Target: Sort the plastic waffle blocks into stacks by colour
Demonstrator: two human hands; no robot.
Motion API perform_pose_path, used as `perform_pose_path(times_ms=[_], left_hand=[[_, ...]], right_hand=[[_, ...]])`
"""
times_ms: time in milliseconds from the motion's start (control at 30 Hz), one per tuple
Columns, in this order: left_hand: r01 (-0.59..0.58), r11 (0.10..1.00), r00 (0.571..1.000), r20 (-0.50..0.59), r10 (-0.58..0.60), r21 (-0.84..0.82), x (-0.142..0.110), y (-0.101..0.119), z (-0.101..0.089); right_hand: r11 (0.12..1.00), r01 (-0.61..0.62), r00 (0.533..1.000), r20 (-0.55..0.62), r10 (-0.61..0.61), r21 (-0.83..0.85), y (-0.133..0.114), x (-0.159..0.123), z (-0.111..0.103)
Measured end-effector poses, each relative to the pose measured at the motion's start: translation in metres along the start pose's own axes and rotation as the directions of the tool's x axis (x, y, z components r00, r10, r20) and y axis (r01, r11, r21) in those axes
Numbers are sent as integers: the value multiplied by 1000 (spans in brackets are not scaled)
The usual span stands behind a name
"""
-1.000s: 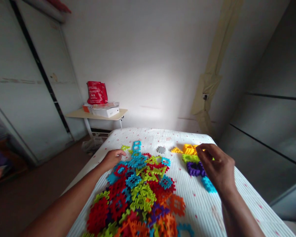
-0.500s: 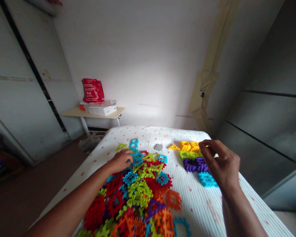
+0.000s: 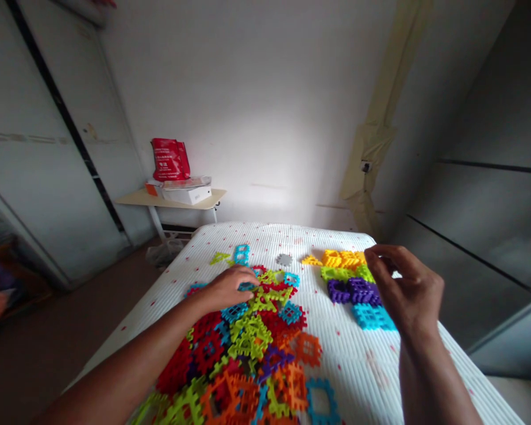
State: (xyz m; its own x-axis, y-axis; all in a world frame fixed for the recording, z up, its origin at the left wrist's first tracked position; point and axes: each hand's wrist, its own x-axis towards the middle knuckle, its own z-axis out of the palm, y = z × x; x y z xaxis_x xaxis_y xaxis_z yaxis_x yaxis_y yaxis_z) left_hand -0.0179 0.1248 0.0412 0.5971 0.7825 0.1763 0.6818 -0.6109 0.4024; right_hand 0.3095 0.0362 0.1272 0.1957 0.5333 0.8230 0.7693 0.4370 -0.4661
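Note:
My left hand (image 3: 230,289) reaches over the far part of a heap of interlocking plastic pieces (image 3: 250,336) in red, lime, blue, orange and purple. Its thumb and fingers are curved and apart, with a blue piece (image 3: 246,286) showing in the gap; contact with it is unclear. On the right, my right hand (image 3: 409,289) is raised with thumb and index fingertips together in a ring. No piece shows in that pinch. Just left of it lie sorted stacks of yellow (image 3: 343,258), lime (image 3: 336,273), purple (image 3: 354,291) and blue (image 3: 371,317) pieces.
Beyond the heap lie a grey piece (image 3: 284,260), a blue frame piece (image 3: 241,254) and a lime triangle (image 3: 220,257). A yellow triangle (image 3: 311,260) sits by the yellow stack. Behind stands a small table (image 3: 133,197) with a red bag (image 3: 170,159) and white box (image 3: 188,195).
My left hand has moved right, from the heap's far left edge to over its blue pieces. My right hand stays raised in the same pinch, slightly farther right in view.

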Motion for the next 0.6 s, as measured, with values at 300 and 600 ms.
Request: perform_pose_path(times_ms=[300,600], left_hand=[[-3,999,996,94,-2,49,19,34,24],[98,994,993,60,-100,47,13,30,27]], right_hand=[[998,-53,997,-59,56,45,-1,2,-17],[992,-56,997,-52,62,109,2,5,-19]])
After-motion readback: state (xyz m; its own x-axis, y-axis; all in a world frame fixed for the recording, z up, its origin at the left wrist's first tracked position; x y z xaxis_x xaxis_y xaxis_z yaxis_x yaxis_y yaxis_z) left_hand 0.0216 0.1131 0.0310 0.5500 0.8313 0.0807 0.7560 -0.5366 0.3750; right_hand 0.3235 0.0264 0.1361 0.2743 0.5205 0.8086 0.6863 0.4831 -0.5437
